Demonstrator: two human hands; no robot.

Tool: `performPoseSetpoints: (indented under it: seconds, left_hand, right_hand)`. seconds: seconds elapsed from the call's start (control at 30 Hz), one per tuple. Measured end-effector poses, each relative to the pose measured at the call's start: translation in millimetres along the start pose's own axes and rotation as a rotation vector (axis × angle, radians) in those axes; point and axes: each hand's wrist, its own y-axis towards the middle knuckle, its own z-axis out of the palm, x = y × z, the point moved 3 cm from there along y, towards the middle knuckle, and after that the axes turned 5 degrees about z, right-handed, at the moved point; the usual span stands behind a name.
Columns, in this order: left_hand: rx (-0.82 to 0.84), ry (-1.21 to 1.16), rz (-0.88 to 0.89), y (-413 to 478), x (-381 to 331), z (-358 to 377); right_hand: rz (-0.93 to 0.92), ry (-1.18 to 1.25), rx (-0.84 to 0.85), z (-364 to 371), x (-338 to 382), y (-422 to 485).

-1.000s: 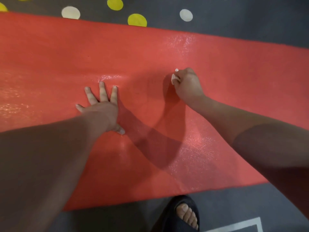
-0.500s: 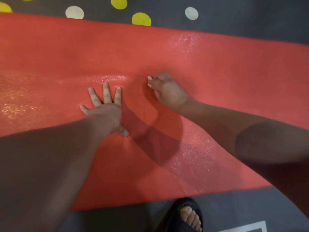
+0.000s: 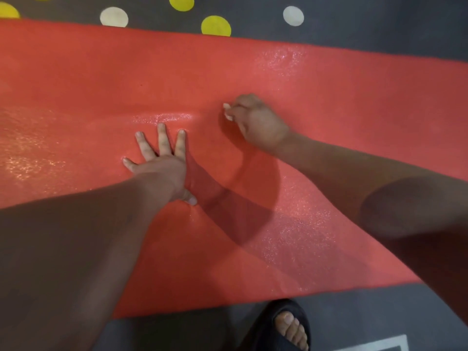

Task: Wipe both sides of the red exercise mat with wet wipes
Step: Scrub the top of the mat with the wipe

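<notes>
Sliding across from the 3 o'clock side over the last second, the right hand (image 3: 255, 122) has closed in on the left, and now it has all but settled, barely shifted in the last half-second. It's curled tight around a wipe (image 3: 228, 111), with only white scraps peeking out at the fist's 10 o'clock edge, knuckles low on the mat (image 3: 329, 97). Bunching it up like that looks meant to put firm pressure into the stroke. The left hand (image 3: 162, 160) hasn't budged: palm flat, fingers straight and spread, thumb out at 5 o'clock, gripping nothing. My read is that it's the anchor, pinning the mat so it doesn't creep or ripple under the rubbing. The mat itself lies flat on the dark floor (image 3: 379, 19), running 9 to 3 o'clock, far edge by the dots (image 3: 216, 25) at 12, near edge by a sandalled foot (image 3: 286, 328) at 6. Wet sheen glints at 12 o'clock off the left fingertips, out at 9, and down at 5, so this face looks well covered. The other side, as far as I can judge, is yet to come.
</notes>
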Motion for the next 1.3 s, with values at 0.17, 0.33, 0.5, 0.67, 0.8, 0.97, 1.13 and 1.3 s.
performPoseSetpoints:
  seconds: [0.17, 0.33, 0.5, 0.67, 0.8, 0.97, 1.13, 1.3]
  left_hand:
    - [-0.001, 0.003, -0.009, 1.1, -0.9, 0.0]
    - [0.001, 0.004, -0.012, 3.1, -0.8, -0.5]
    - [0.001, 0.007, 0.002, 4.3, 1.0, -0.3]
    - [0.018, -0.003, 0.006, 5.9, 1.5, -1.2]
    - [0.026, -0.014, 0.003, 6.6, 0.4, -2.4]
    - [0.019, -0.018, 0.016, 5.8, 1.4, -2.9]
    - [0.029, -0.017, 0.013, 8.0, 2.3, -2.2]
    - [0.036, -0.017, 0.007, 9.5, 1.1, -2.4]
  right_hand:
    - [0.543, -0.102, -0.167, -28.6, -85.1, 8.0]
    - [0.390, -0.022, -0.156, -0.7, -40.6, 30.8]
    - [0.317, -0.070, -0.121, -13.5, -67.7, 37.9]
    - [0.812, -0.154, -0.240, -35.9, -148.7, 26.7]
    - [1.032, 0.114, -0.334, -29.8, -145.0, 42.8]
    - [1.060, 0.108, -0.308, -31.0, -136.2, 47.2]
    - [1.060, 0.091, -0.347, -30.1, -147.8, 53.0]
    - [1.158, 0.230, -0.378, -34.2, -152.9, 54.2]
